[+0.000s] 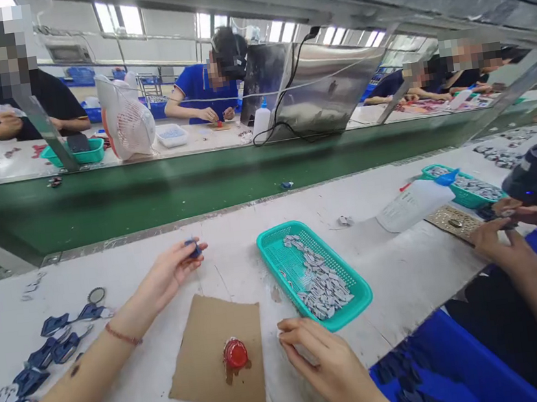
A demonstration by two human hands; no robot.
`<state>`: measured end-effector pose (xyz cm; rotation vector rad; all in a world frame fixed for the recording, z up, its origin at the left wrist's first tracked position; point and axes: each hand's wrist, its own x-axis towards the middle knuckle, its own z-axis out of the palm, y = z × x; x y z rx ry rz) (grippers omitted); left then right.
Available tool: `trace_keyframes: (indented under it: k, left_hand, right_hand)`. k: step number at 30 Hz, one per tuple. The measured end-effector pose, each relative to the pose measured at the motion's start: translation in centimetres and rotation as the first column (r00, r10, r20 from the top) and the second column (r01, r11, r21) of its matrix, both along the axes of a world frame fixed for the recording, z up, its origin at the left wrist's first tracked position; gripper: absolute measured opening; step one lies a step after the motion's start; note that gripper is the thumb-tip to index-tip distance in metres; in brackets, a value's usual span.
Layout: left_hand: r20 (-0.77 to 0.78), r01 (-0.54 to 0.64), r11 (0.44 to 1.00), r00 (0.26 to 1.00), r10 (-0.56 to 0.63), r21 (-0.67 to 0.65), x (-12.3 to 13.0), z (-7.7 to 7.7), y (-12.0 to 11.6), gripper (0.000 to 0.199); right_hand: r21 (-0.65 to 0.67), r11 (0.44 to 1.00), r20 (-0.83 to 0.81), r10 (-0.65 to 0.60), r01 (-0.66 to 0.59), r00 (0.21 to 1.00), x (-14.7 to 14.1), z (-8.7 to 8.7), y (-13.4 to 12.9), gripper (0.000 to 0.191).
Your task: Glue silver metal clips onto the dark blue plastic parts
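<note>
Left grip (173, 276) tight on blue piece (194, 248), right grip (322, 361) tight, perhaps on white bit (279, 332); cardboard (201, 349), basket (335, 323) nearby.

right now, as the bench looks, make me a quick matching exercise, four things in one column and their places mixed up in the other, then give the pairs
Things
1. red cap
2. small grey pieces
3. dark blue piece
4. white bottle

Places
A. in the fingers of the left hand
B. to the right of the nearer teal basket, under a blue top
C. on the brown cardboard
D. heaped inside the nearer teal basket

Right pairs: 1-C, 2-D, 3-A, 4-B
</note>
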<state>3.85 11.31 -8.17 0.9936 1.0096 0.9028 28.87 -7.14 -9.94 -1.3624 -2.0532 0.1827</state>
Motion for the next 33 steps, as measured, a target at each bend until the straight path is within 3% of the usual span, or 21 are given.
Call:
trace_keyframes:
  k: [5, 10, 13, 18, 23, 33]
  left_hand:
    - [0.083, 0.006, 0.988, 0.997, 0.007, -0.153, -1.7, -1.8, -7.2, 0.025]
    - [0.062, 0.011, 0.997, 0.998, -0.006, -0.083, -2.1, -4.0, -10.3, 0.030]
    - [0.037, 0.011, 0.999, 0.999, -0.010, -0.031, -2.4, -4.8, -11.2, 0.031]
    - [0.059, -0.006, 0.999, 0.998, 0.003, 0.049, -2.8, -5.1, -11.9, 0.029]
    - [0.075, -0.040, 0.994, 0.997, 0.032, 0.102, -2.8, -5.0, -11.9, 0.025]
    - [0.135, -0.024, 0.998, 0.991, 0.016, 0.055, -2.7, -4.7, -12.0, 0.023]
  right_hand:
    - [0.042, 0.996, 0.114, -0.081, 0.076, 0.990, -0.8, -3.3, -2.5, 0.018]
    - [0.007, 0.995, 0.111, -0.102, 0.102, 0.989, -0.8, -3.4, -3.4, 0.021]
    - [-0.011, 0.980, 0.074, -0.195, 0.196, 0.978, -1.3, -3.0, -3.7, 0.020]
    - [-0.125, 0.912, 0.052, -0.387, 0.390, 0.921, -2.8, -3.1, -3.3, 0.016]
    - [-0.190, 0.896, 0.090, -0.391, 0.401, 0.916, -3.6, -2.9, -2.9, 0.017]
    - [-0.276, 0.903, 0.162, -0.293, 0.329, 0.942, -3.2, -1.9, -2.3, 0.026]
